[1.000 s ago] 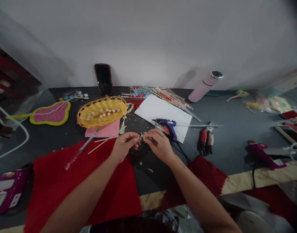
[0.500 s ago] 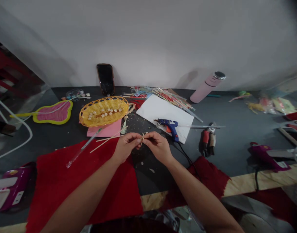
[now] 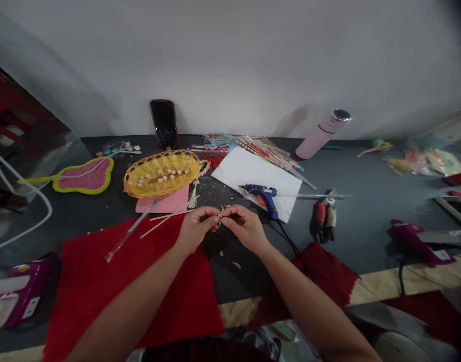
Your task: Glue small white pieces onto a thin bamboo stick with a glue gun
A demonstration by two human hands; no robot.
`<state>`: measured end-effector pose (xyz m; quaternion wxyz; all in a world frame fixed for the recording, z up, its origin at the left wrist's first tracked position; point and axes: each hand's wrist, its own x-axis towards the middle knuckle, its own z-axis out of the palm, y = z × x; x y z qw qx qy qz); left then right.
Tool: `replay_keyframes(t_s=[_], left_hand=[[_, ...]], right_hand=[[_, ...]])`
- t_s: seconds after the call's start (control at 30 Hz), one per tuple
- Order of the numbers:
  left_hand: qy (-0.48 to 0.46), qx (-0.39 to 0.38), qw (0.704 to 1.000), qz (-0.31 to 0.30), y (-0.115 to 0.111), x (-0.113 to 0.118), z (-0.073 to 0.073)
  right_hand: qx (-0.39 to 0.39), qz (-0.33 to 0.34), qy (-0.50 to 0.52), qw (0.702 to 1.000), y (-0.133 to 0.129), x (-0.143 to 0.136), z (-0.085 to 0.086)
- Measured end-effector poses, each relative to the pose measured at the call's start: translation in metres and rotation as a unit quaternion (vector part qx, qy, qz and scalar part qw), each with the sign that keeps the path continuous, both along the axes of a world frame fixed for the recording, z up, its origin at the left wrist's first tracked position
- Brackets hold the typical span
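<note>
Between my two hands is a small cream-coloured beaded piece [image 3: 221, 211], mostly covered by fingertips. My left hand [image 3: 196, 225] pinches its left side, thumb against forefinger. From the other side my right hand [image 3: 245, 226] pinches it as well, so the fingertips nearly meet. Two thin wooden sticks [image 3: 166, 220] lie crossed just left of my left hand. Beyond them a yellow wicker basket [image 3: 129, 188] holds several small cream flower-like pieces. A blue hot glue gun [image 3: 267, 198] rests on a white board [image 3: 238, 166], up and right of my right hand.
Red cloth [image 3: 102, 281] covers the front left of the dark table. Pliers [image 3: 324, 216] lie at right, near a leaning pink bottle [image 3: 320, 133]. A phone [image 3: 164, 123] stands against the wall. Purple devices [image 3: 26, 286] sit at both sides, and a black cord [image 3: 290, 241] trails from the glue gun.
Both hands keep their pinch on the small beaded piece in nearly the same spot. The whole view has shifted very slightly.
</note>
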<state>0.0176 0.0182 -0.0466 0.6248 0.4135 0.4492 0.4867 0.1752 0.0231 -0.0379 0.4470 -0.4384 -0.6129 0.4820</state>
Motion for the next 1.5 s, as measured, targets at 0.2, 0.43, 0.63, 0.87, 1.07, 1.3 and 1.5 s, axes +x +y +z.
replay_keyframes(t_s=[0.2, 0.43, 0.63, 0.87, 1.07, 1.3, 1.5], left_hand=[[0.017, 0.006, 1.0, 0.008, -0.001, 0.0006, 0.0019], [0.039, 0.02, 0.999, 0.011, -0.0015, 0.0017, 0.0003], [0.043, 0.018, 0.999, 0.018, -0.0016, 0.0019, 0.0007], [0.044, 0.018, 0.999, 0.016, -0.0017, 0.002, 0.0014], [0.042, 0.013, 0.999, 0.014, -0.002, 0.0018, 0.0013], [0.036, 0.015, 0.999, 0.008, -0.0017, 0.0019, 0.0004], [0.053, 0.03, 0.998, 0.017, -0.002, 0.0024, 0.0003]], right_hand=[[-0.018, 0.007, -0.036, 0.999, 0.0015, 0.0029, 0.0032], [-0.001, 0.015, -0.074, 0.997, 0.0018, 0.0011, 0.0046], [-0.013, 0.023, -0.081, 0.996, 0.0014, 0.0016, 0.004], [-0.023, 0.033, -0.071, 0.997, 0.001, 0.0013, 0.0007], [-0.03, 0.031, -0.052, 0.998, 0.0014, 0.0009, 0.0006], [-0.052, 0.037, -0.017, 0.998, 0.0023, -0.0004, 0.005], [-0.053, 0.049, -0.028, 0.997, 0.0021, -0.0001, 0.0029]])
